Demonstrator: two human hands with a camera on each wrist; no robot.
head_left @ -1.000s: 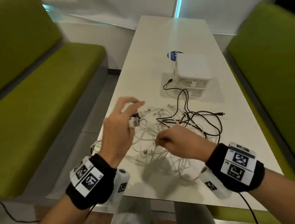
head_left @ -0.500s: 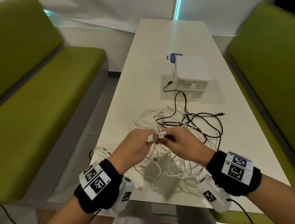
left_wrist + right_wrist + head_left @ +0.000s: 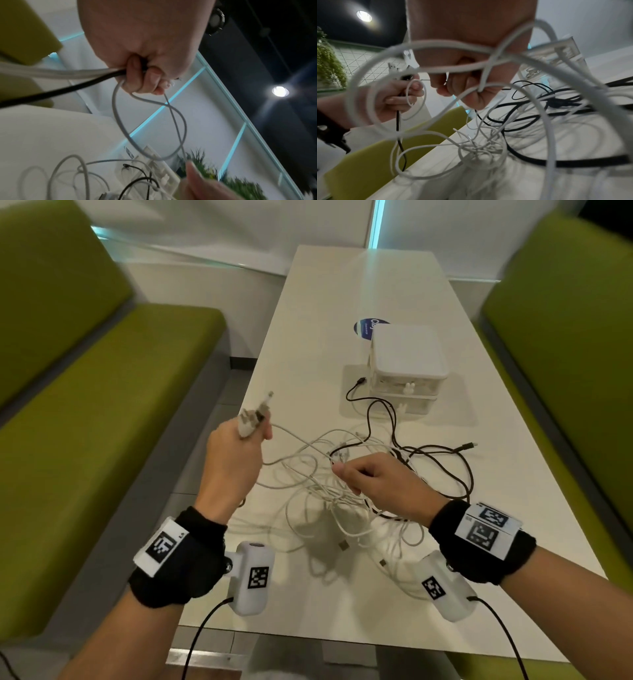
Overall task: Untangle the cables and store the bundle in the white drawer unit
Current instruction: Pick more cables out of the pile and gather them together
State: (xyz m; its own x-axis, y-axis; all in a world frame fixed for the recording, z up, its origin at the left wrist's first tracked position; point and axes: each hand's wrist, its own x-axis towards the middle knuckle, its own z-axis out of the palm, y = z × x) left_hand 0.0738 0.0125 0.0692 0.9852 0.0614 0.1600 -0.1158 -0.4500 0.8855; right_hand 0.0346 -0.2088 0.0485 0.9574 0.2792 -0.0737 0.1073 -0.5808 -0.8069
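Left grip (image 3: pixel 236 453) clenches several cable plugs (image 3: pixel 255 416); right grip (image 3: pixel 373 477) pinches 1 white cable (image 3: pixel 298 440); 1 drawer unit (image 3: pixel 407 361).

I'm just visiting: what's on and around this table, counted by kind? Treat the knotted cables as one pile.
Green padded benches: 2
White rectangular table: 1
White plastic drawer unit: 1
Round blue sticker: 1
Tangled pile of white and black cables: 1 (the separate cables are too knotted to count)
Total: 6
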